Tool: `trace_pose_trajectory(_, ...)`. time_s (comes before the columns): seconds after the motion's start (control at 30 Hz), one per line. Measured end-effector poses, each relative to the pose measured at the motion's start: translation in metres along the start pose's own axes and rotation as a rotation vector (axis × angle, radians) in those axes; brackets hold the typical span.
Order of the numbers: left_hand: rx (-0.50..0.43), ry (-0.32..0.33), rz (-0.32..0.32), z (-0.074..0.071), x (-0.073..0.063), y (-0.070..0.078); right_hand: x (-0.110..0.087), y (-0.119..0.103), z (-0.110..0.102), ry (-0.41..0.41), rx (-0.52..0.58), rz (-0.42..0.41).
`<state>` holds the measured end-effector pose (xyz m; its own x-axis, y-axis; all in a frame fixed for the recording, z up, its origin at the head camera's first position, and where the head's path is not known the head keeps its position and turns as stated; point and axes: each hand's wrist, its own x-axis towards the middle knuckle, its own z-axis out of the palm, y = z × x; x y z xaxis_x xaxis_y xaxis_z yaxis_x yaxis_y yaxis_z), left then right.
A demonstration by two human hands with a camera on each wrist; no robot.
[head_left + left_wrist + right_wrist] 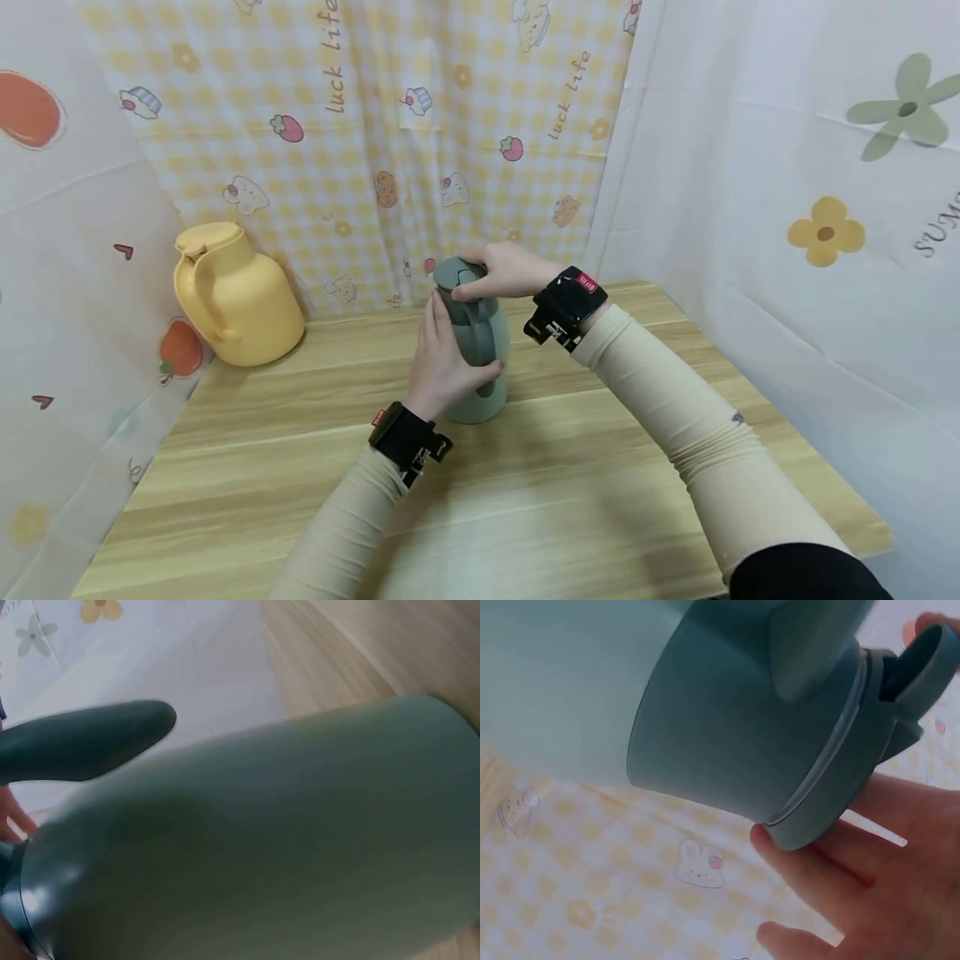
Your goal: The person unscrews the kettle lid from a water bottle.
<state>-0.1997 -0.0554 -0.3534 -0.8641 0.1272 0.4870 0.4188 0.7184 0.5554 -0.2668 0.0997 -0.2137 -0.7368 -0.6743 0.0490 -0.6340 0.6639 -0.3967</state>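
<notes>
A grey-green thermos jug (477, 407) stands upright on the table, its darker handle (482, 337) facing me. My left hand (442, 358) lies along the jug's left side, fingers straight and pointing up towards the top, thumb stretched out across the front below the handle. From the right, my right hand (510, 271) grips the lid (450, 273) at the top. In the right wrist view, fingers (817, 881) press the edge of the lid (814, 814), beside a looped lever (930, 671). The left wrist view is mostly filled by the jug body (262, 840).
At the back left, a yellow jug (258, 308) stands near the curtain. The wood-grain table (555, 492) extends in front of the thermos jug. A patterned curtain (420, 158) hangs behind, and white printed cloth (697, 183) bounds the sides.
</notes>
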Motion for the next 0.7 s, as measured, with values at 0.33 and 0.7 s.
trace_pose_trajectory(0.33, -0.226, -0.109, 0.066, -0.013, 0.01, -0.02, 0.009, 0.016, -0.008, -0.04, 0.099, -0.07)
trace_pose_trajectory(0.7, -0.394, -0.289, 0.123, -0.027, 0.018, -0.047, 0.014, 0.028, -0.009, -0.085, 0.135, -0.091)
